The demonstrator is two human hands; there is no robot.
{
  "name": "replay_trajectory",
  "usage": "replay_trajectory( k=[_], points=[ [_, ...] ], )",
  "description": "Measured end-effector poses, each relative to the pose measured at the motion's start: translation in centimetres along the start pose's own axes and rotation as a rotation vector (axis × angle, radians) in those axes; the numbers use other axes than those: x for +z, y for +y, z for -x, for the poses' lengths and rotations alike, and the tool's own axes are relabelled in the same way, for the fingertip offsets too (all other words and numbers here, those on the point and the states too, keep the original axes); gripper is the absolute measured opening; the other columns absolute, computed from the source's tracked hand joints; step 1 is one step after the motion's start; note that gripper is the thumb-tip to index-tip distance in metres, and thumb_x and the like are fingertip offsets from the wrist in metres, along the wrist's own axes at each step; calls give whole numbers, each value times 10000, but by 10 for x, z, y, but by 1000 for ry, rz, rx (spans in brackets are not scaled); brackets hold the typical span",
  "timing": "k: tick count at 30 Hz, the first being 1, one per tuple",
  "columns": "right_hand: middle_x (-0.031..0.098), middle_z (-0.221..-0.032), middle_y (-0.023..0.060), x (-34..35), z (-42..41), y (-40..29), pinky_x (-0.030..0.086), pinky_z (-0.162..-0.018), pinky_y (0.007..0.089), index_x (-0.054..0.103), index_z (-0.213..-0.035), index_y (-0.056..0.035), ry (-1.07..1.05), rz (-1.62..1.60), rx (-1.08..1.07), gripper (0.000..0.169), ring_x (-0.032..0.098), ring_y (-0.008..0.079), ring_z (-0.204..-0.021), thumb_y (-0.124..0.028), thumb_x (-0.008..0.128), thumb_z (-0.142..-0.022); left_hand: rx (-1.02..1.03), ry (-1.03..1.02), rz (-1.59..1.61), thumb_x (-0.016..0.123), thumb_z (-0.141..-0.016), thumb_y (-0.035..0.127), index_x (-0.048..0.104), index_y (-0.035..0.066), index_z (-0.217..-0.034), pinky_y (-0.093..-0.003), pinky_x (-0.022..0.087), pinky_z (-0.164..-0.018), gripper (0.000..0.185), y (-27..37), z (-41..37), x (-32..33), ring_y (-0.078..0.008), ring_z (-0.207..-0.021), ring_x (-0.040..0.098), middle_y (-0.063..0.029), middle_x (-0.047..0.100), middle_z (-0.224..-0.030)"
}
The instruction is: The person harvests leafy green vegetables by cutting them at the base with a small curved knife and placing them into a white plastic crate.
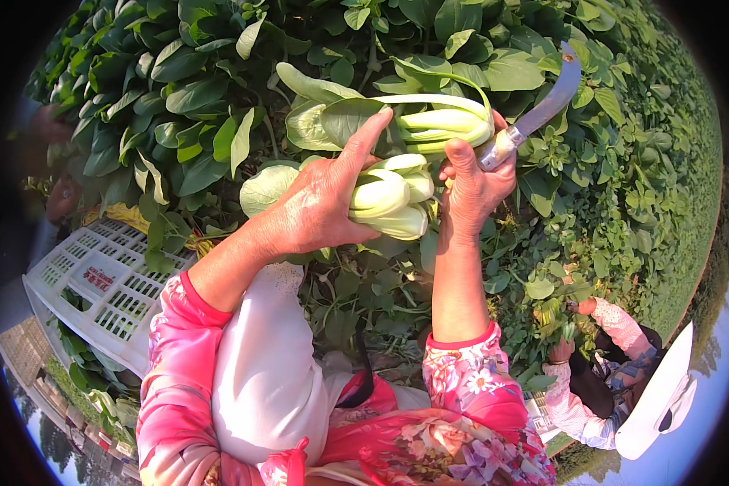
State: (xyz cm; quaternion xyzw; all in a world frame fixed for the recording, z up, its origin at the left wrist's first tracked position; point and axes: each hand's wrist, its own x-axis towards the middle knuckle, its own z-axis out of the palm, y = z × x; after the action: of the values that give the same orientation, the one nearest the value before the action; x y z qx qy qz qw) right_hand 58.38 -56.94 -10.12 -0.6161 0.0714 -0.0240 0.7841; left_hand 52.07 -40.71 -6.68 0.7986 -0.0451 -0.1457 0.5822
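My left hand (pixel 325 200) is wrapped around a head of bok choy (pixel 389 197), its pale base turned to the right and a leaf showing past my wrist side. Just beyond it lies a second bok choy (pixel 446 124), leaves to the left, stem base against my right hand (pixel 477 182). The left thumb reaches up to this second head's leaves. In the right hand is a curved harvesting knife (pixel 550 106), its metal-collared handle in the palm and its blade pointing up and right, away from both heads. The right fingers are partly hidden behind the vegetables.
Dense leafy plants (pixel 200 109) stand in front and to the right. A white plastic crate (pixel 109 285) with greens inside is at my left. Another person (pixel 613 376) in a wide white hat handles plants at lower right. More hands of someone (pixel 64 197) blur at far left.
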Motion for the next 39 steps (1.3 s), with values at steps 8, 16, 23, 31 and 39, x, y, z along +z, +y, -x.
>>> replay_trajectory(
  k=[8,16,23,31,39],
  points=[
    [587,-833,83,-5,29,1,462,-554,211,481,-1028,11,72,-207,114,564,556,106,-655,-161,781,-582,273,-64,8,789,-499,178,390,31,-1163,-354,361,-924,788,10,-23,-15,-280,-1065,474,-140,489,-1113],
    [496,-1124,159,-51,42,17,405,-895,412,411,-1164,10,-334,-721,592,698,495,271,-1032,-361,710,-654,81,-193,126,756,-507,101,177,102,-1321,-355,430,-852,1000,-6,-15,4,-290,-999,528,-128,510,-1126],
    [587,-779,113,-17,42,33,426,-485,222,561,-873,10,-17,-150,559,191,530,120,-603,-85,644,-730,-174,-172,-285,703,-532,95,105,74,-1326,-385,467,-736,994,-17,7,-11,-345,-840,570,-177,585,-933],
    [608,-743,156,18,39,73,443,-636,373,506,-1102,-39,-630,843,215,550,582,330,-699,-414,636,-720,-680,-34,-977,574,-631,45,-49,4,-1335,-404,472,-655,941,-93,18,-60,-323,-764,594,-198,597,-839],
    [600,-800,180,84,47,144,444,-659,431,481,-1135,-126,-707,937,82,336,565,371,-764,-271,470,-832,-706,61,-967,560,-653,73,154,-51,-1291,-397,481,-659,766,-139,47,-72,-324,-760,598,-199,600,-821]
  ],
)
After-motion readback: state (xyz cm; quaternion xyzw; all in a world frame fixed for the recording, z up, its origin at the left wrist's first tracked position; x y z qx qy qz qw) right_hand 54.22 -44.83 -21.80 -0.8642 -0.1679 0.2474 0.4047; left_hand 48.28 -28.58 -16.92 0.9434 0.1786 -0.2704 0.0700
